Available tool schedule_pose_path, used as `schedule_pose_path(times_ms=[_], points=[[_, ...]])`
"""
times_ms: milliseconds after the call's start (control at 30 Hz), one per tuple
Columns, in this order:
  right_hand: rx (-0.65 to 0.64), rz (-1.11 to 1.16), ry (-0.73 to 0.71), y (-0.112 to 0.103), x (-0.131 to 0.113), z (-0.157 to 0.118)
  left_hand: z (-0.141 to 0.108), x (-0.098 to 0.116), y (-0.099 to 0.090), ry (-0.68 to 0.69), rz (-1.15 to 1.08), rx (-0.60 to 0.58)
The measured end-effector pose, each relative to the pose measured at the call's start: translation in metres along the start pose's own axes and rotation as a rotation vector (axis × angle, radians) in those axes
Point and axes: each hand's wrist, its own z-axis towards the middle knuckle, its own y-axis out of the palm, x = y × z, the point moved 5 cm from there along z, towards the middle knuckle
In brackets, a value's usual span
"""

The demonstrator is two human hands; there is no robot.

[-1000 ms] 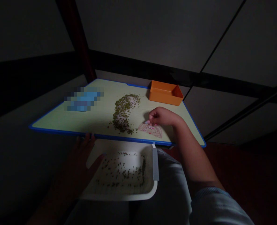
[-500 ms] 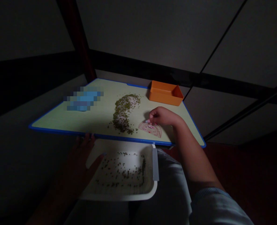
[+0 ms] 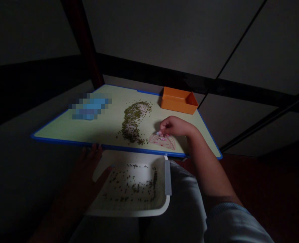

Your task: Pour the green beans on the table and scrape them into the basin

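My right hand [image 3: 173, 126] is closed in a pinch at the upper edge of a clear pinkish protractor [image 3: 164, 143], which lies tilted on the pale board. Just left of the protractor spreads a curved heap of small green beans [image 3: 132, 119], with whitish grains showing among them. My left hand [image 3: 91, 172], dim in shadow, holds the left side of a white plastic basin [image 3: 161, 211], thumb over the inside and fingers reaching up to the board's edge. Scattered beans [image 3: 139, 187] lie on the basin floor.
An orange open box [image 3: 177, 104] stands at the board's back right. A blurred-out blue item [image 3: 91, 108] lies at the left. The tabletop [image 3: 63, 130] has a blue rim, and the basin sits below its front edge, over my lap. Dark panels rise behind.
The protractor has turned slightly and its right end has shifted a little right and down; my right hand's fingertips have moved slightly left. My left hand, the basin and the bean heap look unchanged.
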Motion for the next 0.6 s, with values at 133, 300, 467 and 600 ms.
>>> schedule_pose_path(times_ms=[133, 300, 467, 600], points=[[-0.011, 0.027, 0.000, 0.0018, 0.0015, 0.0010, 0.0006, -0.0008, 0.0003, 0.032, 0.001, 0.029], [-0.020, 0.035, -0.012, 0.0031, 0.0018, 0.0021, 0.0007, 0.0006, -0.0017, 0.021, 0.003, 0.019], [-0.021, 0.038, -0.021, 0.0026, 0.0011, 0.0015, 0.0004, 0.0012, -0.0014, 0.010, -0.002, 0.010], [-0.017, 0.044, -0.027, 0.0028, 0.0004, 0.0012, 0.0007, -0.0006, 0.0004, 0.007, -0.004, -0.004]])
